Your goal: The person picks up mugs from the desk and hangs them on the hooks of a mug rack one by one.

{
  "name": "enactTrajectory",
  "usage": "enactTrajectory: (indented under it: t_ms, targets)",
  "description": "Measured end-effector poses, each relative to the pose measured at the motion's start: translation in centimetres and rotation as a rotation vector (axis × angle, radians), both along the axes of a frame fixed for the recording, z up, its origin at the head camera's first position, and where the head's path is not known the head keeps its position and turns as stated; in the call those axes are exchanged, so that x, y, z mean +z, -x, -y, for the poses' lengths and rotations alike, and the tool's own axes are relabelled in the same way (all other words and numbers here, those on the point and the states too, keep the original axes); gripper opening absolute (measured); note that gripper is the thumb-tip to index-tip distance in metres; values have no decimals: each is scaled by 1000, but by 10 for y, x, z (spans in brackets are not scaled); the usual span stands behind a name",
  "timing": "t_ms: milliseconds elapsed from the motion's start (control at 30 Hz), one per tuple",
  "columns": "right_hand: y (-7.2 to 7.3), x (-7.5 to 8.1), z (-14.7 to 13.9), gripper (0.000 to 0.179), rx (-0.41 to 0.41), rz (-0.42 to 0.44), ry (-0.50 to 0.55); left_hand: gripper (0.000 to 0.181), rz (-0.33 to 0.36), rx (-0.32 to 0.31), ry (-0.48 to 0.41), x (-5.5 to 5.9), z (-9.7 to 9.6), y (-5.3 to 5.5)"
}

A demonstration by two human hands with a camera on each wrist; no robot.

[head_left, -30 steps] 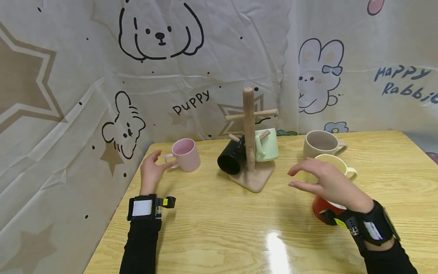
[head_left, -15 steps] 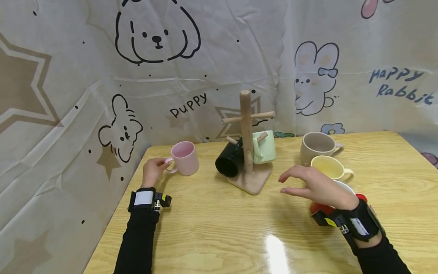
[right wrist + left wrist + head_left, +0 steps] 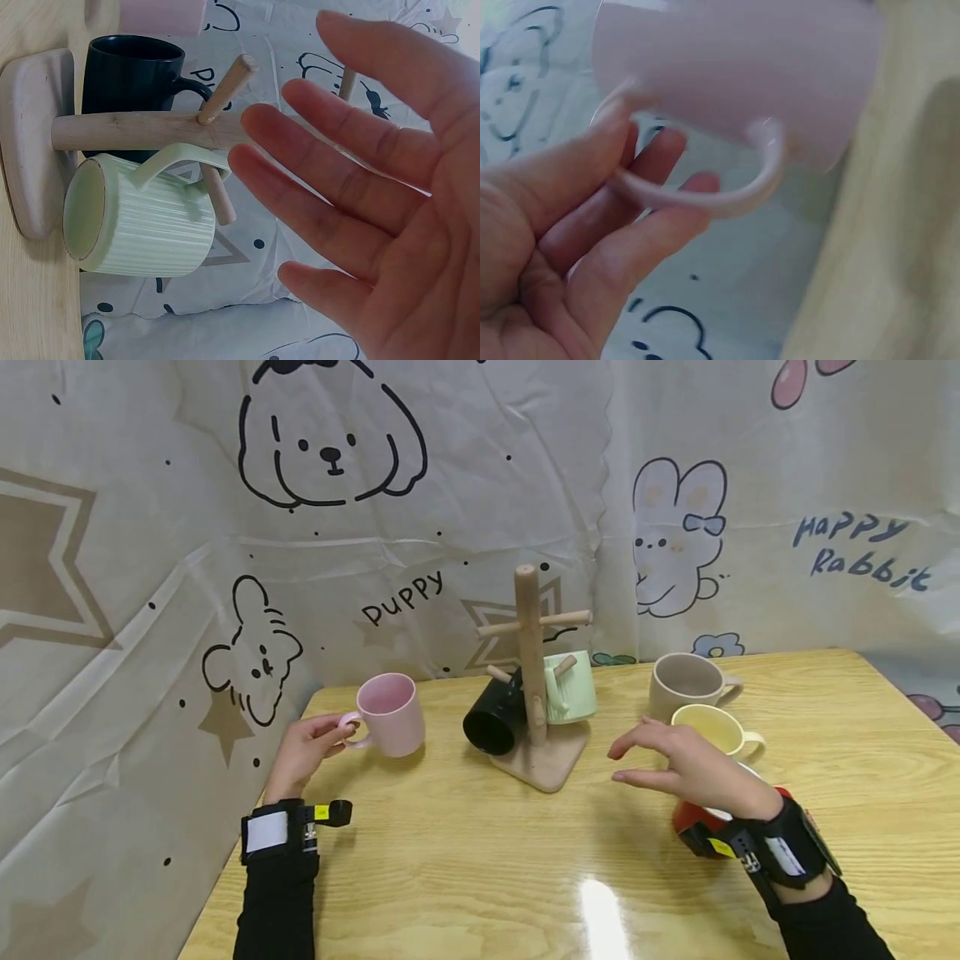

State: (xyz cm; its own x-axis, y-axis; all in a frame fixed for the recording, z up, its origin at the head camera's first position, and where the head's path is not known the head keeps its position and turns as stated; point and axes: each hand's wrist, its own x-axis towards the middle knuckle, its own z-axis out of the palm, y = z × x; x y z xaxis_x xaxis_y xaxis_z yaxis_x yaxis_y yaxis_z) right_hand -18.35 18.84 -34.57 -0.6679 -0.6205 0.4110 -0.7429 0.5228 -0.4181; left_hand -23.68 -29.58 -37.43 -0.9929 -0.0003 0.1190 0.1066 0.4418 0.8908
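My left hand [image 3: 306, 748] pinches the handle of a pink mug [image 3: 393, 717] at the table's left. In the left wrist view, thumb and fingers [image 3: 641, 244] close round the pale handle [image 3: 727, 201], and the mug is lifted off the wood. My right hand [image 3: 701, 768] hovers with fingers loosely spread and holds nothing, above a red mug [image 3: 693, 818] that it partly hides. A wooden mug tree [image 3: 530, 652] stands mid-table. From its lower pegs hang a black mug [image 3: 495, 718] and a mint green mug [image 3: 573, 689], whose ribbed side shows in the right wrist view.
At the right, a yellow mug [image 3: 708, 727] and a taupe mug [image 3: 684, 685] stand upright beyond my right hand. Two upper pegs [image 3: 566, 618] of the tree stick out sideways. A printed cloth [image 3: 450, 485] hangs close along the table's back and left edges.
My left hand has reached the pink mug's handle, gripped it, and raised the mug slightly. My right hand has moved a little left and stays empty. The view has shifted slightly.
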Motion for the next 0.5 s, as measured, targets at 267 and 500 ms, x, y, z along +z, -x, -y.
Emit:
enactTrajectory:
  t_ms: [267, 500]
  targets:
    - [-1, 1, 1, 21, 6, 23, -3, 41, 1, -197, -32, 20, -20, -31]
    - [-1, 0, 2, 20, 10, 18, 1, 39, 45, -267, -44, 43, -65, -53]
